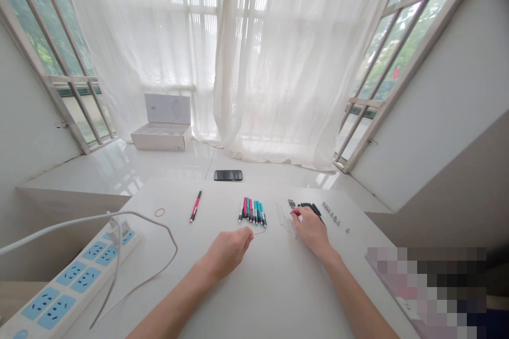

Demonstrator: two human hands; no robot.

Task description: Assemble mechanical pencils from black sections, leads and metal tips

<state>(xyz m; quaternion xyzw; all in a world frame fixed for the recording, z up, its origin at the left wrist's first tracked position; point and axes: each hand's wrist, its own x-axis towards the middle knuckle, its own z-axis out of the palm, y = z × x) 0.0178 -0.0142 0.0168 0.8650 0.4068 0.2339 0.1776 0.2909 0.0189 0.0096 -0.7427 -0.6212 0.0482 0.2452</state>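
Several thin white rods (pixel 283 216) vanish behind the right hand (pixel 312 230).

Left hand (pixel 227 252), right hand (pixel 312 231) beside pens (pixel 252 212)

white sheer curtains (pixel 254 63) hang floor-length across the far end of the room, bright with daylight and gathered in a thick fold right of centre. tall windows (pixel 43 26) stand on the left, and matching windows (pixel 409 42) on the right, with pale frames and green foliage behind the glass. white walls (pixel 32 111) flank them on both sides. the glossy floor (pixel 119 172) is pale tile and throws back the window light. an open white box (pixel 162 137) sits on it near the curtains, lid upright. the white worktop (pixel 170 193) fills the foreground, its far edge short of the curtains.
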